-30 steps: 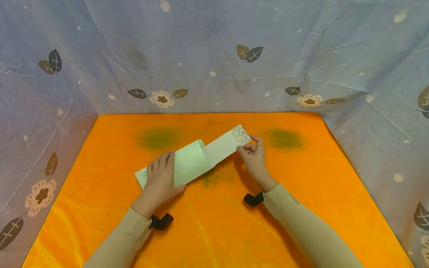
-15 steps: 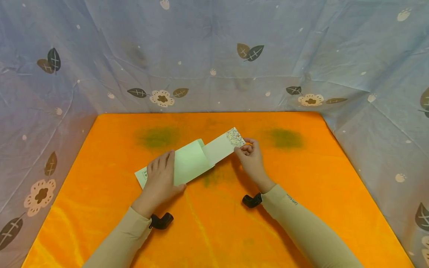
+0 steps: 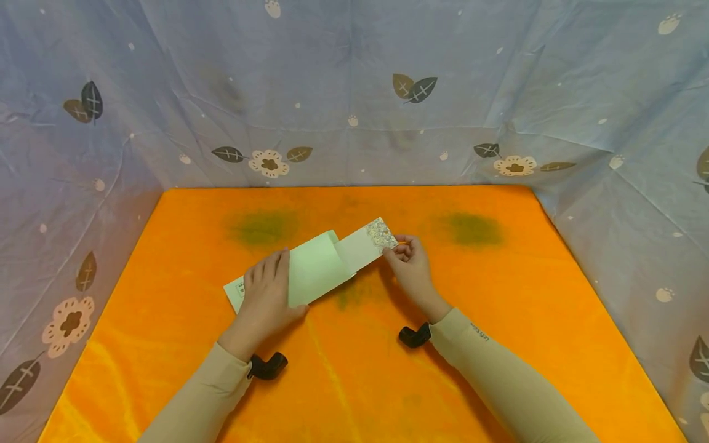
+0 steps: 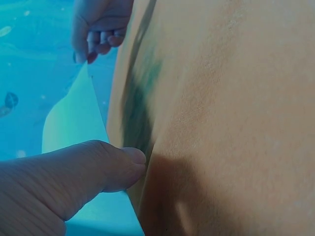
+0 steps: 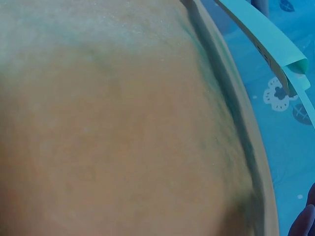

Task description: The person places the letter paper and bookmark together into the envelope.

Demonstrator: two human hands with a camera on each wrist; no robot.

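A pale green envelope (image 3: 318, 264) lies slantwise in my left hand (image 3: 263, 311), which grips it across the width, thumb on the near edge and fingers over the far edge. From its open right end sticks out a white card (image 3: 354, 249) with a speckled floral band at the outer end. My right hand (image 3: 414, 272) pinches that outer end between thumb and fingers. The card's other part is hidden inside the envelope. In the left wrist view the left thumb (image 4: 103, 169) presses along the edge of the envelope (image 4: 74, 120). The right wrist view shows the envelope's mouth (image 5: 295, 66) gaping around the card.
An orange cloth (image 3: 354, 381) with dark greenish patches covers the table. Blue-grey curtains (image 3: 354, 67) with flowers and leaves enclose the back and both sides. A black wrist mount (image 3: 268, 366) sits at the left cuff, and another black mount (image 3: 414, 336) at the right cuff.
My right hand has moved left and slightly nearer with the card, so less of the card shows outside the envelope. The left hand and the envelope have stayed in place.
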